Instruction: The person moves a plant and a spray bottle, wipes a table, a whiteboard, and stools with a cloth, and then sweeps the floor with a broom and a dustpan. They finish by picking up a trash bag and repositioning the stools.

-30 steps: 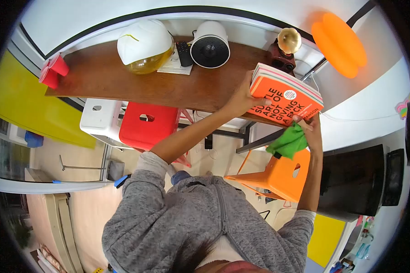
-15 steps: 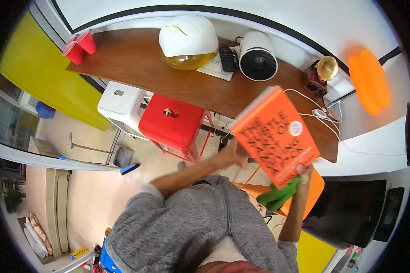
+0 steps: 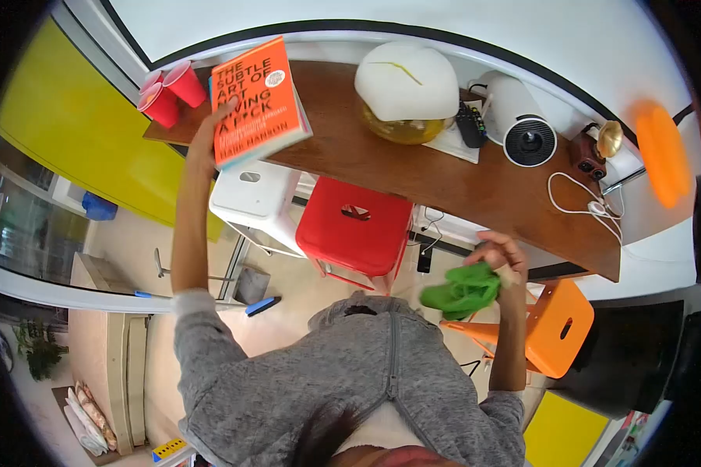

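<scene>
An orange book (image 3: 253, 117) with black lettering is over the left end of the brown shelf table (image 3: 413, 175), beside several red cups (image 3: 185, 82). My left hand (image 3: 213, 128) grips it at its left side, fingers closed on the cover. A bunched green cloth (image 3: 463, 291) hangs from my right hand (image 3: 503, 257), in front of the table's right part. The fingers of my right hand are curled, and the cloth lies against the palm. More than one book may be in the left hand; a bluish edge shows under the orange one.
A white stool (image 3: 249, 194) and a red stool (image 3: 354, 226) stand before the table, an orange stool (image 3: 561, 327) at the right. On the table are a glass bowl with white cover (image 3: 406, 86), remotes (image 3: 470, 124), a projector (image 3: 528, 138) and a small gramophone (image 3: 592, 152).
The orange book has moved from the right side to the table's left end and is now in my left hand. My right hand has let go of it and keeps the green cloth. The view has shifted.
</scene>
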A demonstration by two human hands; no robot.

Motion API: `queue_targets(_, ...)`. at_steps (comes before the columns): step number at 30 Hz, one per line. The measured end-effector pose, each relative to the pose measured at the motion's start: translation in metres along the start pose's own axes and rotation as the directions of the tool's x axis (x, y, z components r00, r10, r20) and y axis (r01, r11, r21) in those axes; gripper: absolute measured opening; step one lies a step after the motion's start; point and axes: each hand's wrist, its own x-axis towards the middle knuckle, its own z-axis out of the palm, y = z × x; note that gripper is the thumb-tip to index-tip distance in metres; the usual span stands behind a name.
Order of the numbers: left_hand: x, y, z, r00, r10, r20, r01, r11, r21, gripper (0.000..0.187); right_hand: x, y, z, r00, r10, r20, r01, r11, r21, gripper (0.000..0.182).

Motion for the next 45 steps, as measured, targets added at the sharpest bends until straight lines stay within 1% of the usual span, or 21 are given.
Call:
queue_targets(3,0.077,0.013,-0.065,0.986,-0.124,0.109,0.106,0.982,0.157,0.036,-0.006,-0.002,0.009,0.987,-0.007,-0.16,0.002,0.999,-0.033,0.026)
queue_targets(7,0.105,0.019,-0.079,0.964,-0.265,-0.015,0.253,0.901,0.352,0.038,-0.01,-0.009,0.014,0.961,0.049,-0.273,-0.038,0.998,0.046,0.025)
queue_targets(9,0.108,0.023,-0.077,0.967,-0.218,0.128,0.109,0.817,0.567,0.04,-0.011,-0.02,0.012,0.93,0.053,-0.363,-0.089,0.993,-0.082,0.022)
queue_targets(11,0.116,0.018,-0.088,0.971,-0.223,0.087,0.131,0.799,0.586,0.038,-0.007,-0.031,0.006,0.902,0.058,-0.428,-0.113,0.988,-0.105,0.021)
queue_targets(12,0.138,0.019,-0.118,0.996,-0.086,0.035,0.011,0.486,0.874,0.04,-0.005,-0.035,0.001,0.882,-0.005,-0.47,-0.073,0.987,-0.146,0.021)
queue_targets(13,0.158,0.016,-0.137,0.995,0.086,0.058,-0.064,0.069,0.996,0.042,0.0,-0.041,-0.004,0.862,-0.072,-0.502,-0.029,0.981,-0.189,0.02)
queue_targets(14,0.145,0.015,-0.116,0.936,0.303,0.177,-0.137,-0.151,0.979,0.042,0.008,-0.048,-0.011,0.812,-0.102,-0.575,0.022,0.989,-0.144,0.02)
queue_targets(16,0.082,0.023,-0.032,0.645,0.599,0.474,-0.096,-0.553,0.828,0.044,0.026,-0.071,-0.014,0.704,-0.081,-0.706,0.081,0.996,-0.034,0.023)
queue_targets(17,0.068,0.021,0.002,0.589,0.617,0.522,-0.353,-0.385,0.853,0.046,0.036,-0.081,-0.011,0.646,-0.034,-0.762,0.092,0.995,0.034,0.027)
queue_targets(18,0.055,0.016,0.034,0.526,0.651,0.548,-0.583,-0.194,0.789,0.048,0.044,-0.072,-0.022,0.645,-0.241,-0.725,0.097,0.967,-0.235,0.031)
queue_targets(20,0.021,0.001,0.097,0.455,0.628,0.631,-0.708,-0.174,0.684,0.047,0.063,-0.018,-0.053,0.647,-0.591,-0.482,0.117,0.701,-0.704,0.04)
queue_targets(22,0.0,-0.019,0.141,0.338,0.582,0.74,-0.829,-0.188,0.527,0.046,0.052,0.04,-0.06,0.761,-0.611,-0.216,-0.065,0.259,-0.964,0.048)
queue_targets(24,-0.015,-0.043,0.189,0.325,0.489,0.809,-0.887,-0.14,0.44,0.047,0.048,0.044,-0.033,0.829,-0.513,-0.222,-0.274,-0.028,-0.961,0.046)
queue_targets(27,-0.015,-0.087,0.271,0.188,0.25,0.95,-0.955,-0.18,0.236,0.062,0.053,0.04,-0.032,0.93,-0.368,-0.021,0.004,0.067,-0.998,0.044)
queue_targets(29,-0.003,-0.117,0.31,0.132,0.221,0.966,-0.854,-0.469,0.224,0.062,0.057,0.031,-0.049,0.946,-0.291,0.141,0.195,0.166,-0.967,0.043)
queue_targets(32,0.016,-0.147,0.334,0.124,0.19,0.974,-0.593,-0.773,0.226,0.055,0.059,0.026,-0.09,0.961,-0.253,0.109,0.154,0.164,-0.974,0.043)
queue_targets(36,0.034,-0.171,0.339,0.149,0.284,0.947,-0.663,-0.682,0.309,0.059,0.113,0.04,-0.125,0.964,-0.261,-0.059,-0.061,0.003,-0.998,0.053)
queue_targets(39,0.03,-0.166,0.342,0.207,0.263,0.942,-0.728,-0.602,0.328,0.066,0.17,0.043,-0.151,0.954,-0.278,-0.112,-0.115,0.005,-0.993,0.06)
queue_targets(40,0.025,-0.163,0.344,0.172,0.251,0.953,-0.669,-0.68,0.3,0.058,0.183,0.038,-0.158,0.955,-0.268,-0.125,-0.128,0.008,-0.992,0.06)
queue_targets(43,-0.004,-0.163,0.366,0.265,0.236,0.935,-0.653,-0.67,0.354,0.062,0.201,0.046,-0.173,0.937,-0.329,-0.118,-0.137,-0.034,-0.99,0.059)
queue_targets(45,-0.018,-0.188,0.412,0.134,0.245,0.96,-0.897,-0.382,0.223,0.062,0.196,0.051,-0.177,0.917,-0.363,-0.163,-0.187,-0.032,-0.982,0.057)
